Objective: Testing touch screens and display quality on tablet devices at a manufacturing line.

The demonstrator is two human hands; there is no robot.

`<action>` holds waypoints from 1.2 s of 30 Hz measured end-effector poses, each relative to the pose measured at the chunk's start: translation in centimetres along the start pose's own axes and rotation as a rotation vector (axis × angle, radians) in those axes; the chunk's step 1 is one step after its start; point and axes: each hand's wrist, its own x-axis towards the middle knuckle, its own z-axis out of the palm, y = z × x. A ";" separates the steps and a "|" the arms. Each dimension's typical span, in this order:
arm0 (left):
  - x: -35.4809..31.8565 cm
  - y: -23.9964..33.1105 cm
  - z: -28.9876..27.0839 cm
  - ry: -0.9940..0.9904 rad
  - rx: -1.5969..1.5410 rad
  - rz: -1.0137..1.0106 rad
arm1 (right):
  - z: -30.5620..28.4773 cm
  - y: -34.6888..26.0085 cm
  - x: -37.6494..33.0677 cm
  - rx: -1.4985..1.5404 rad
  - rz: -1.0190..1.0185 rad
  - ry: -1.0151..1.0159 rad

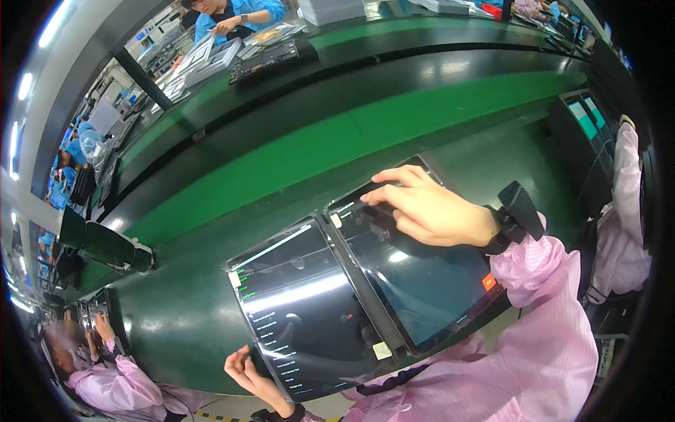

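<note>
Beneath the slightly spread fingers of your right hand (430,212) lies the right tablet (429,288). Just beside your left hand's (254,380) curled fingers is the left tablet (302,281); whether they grip its edge, I cannot tell. You seem to be operating the right tablet by touch; next probably calls for one light, exact fingertip tap.

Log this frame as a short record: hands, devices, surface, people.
left hand: by the lower left edge of the left tablet; grip unclear
right hand: fingers spread over the upper part of the right tablet, contact unclear
left screen: lit, list of text lines
right screen: lit, orange square near lower right
surface: green bench
others: blue-sleeved worker across; pink-sleeved people at both sides
</note>
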 end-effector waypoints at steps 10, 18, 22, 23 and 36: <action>1.1 -2.4 0.0 -0.199 -0.017 -0.017 | -3.5 -2.1 -12.8 0.223 0.534 0.237; 0.9 -2.3 -0.9 -0.445 -0.296 -0.040 | 0.1 -3.1 -19.1 0.679 0.643 0.338; -1.2 2.5 -0.4 -0.463 -0.212 -0.037 | 1.1 -3.2 -18.6 0.847 0.643 0.416; -1.8 3.2 -0.5 -0.478 -0.274 -0.038 | 1.2 -3.1 -18.8 0.834 0.625 0.398; -1.8 2.8 1.6 -0.354 -0.156 -0.054 | 2.4 -3.1 -19.0 0.759 0.585 0.465</action>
